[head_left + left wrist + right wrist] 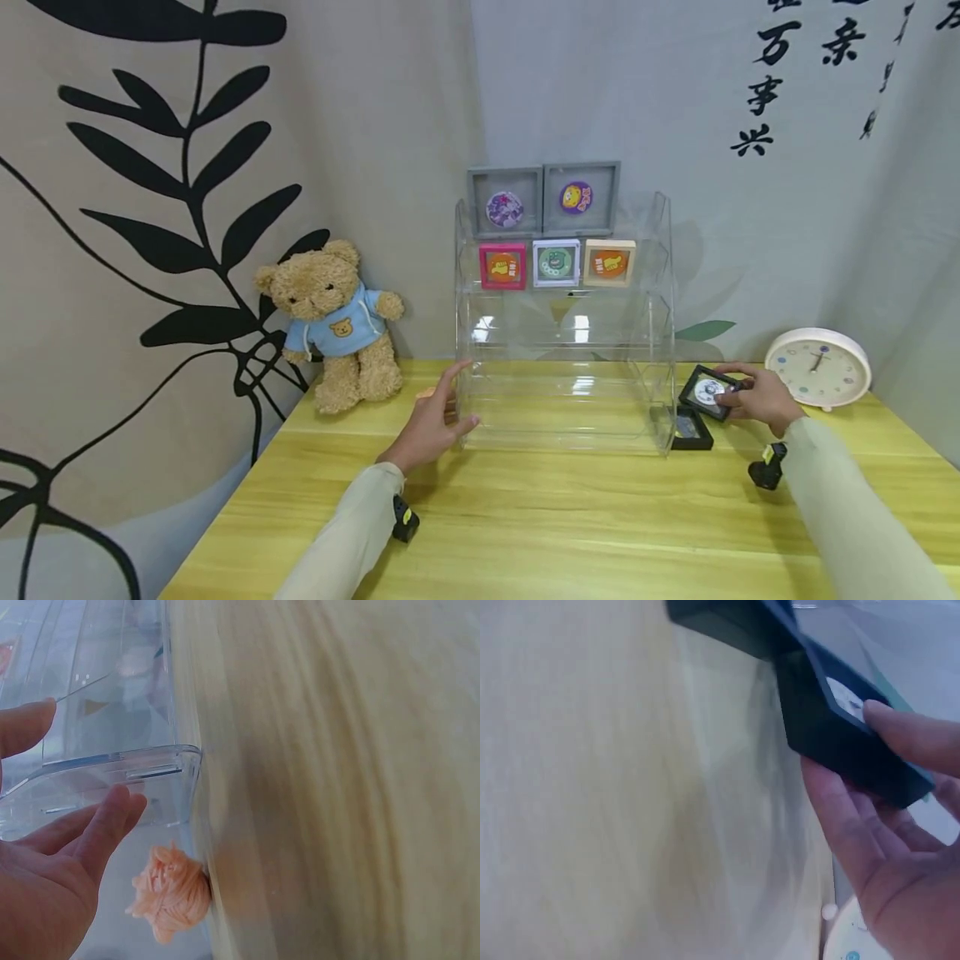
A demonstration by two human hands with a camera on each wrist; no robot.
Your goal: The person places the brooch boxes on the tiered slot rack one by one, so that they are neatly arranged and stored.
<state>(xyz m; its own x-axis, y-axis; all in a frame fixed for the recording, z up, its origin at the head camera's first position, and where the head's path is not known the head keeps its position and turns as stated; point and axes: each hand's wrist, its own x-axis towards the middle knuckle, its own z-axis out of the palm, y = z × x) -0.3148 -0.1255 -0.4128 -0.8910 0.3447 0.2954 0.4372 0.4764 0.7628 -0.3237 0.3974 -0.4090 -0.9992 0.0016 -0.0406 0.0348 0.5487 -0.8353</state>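
My left hand (427, 429) is at the left side panel of a clear acrylic tiered display rack (555, 417). In the left wrist view, its thumb and rather straight fingers lie on either side of the panel's edge; firm contact cannot be made out. My right hand (761, 400) holds a black square display frame (708, 392) with a round white badge inside, thumb on the front and fingers beneath. Under it, a second black frame (692, 429) lies on the table by the rack's right side. From the right wrist view, the held frame (847, 727) is tilted and appears to touch the other.
Two grey frames (506, 202) stand on the rack's top tier, with pink, white and cream frames (611, 263) one tier below. A teddy bear (333, 325) sits left, a round clock (817, 367) right. An orange yarn-like ball (172, 892) lies beside the rack.
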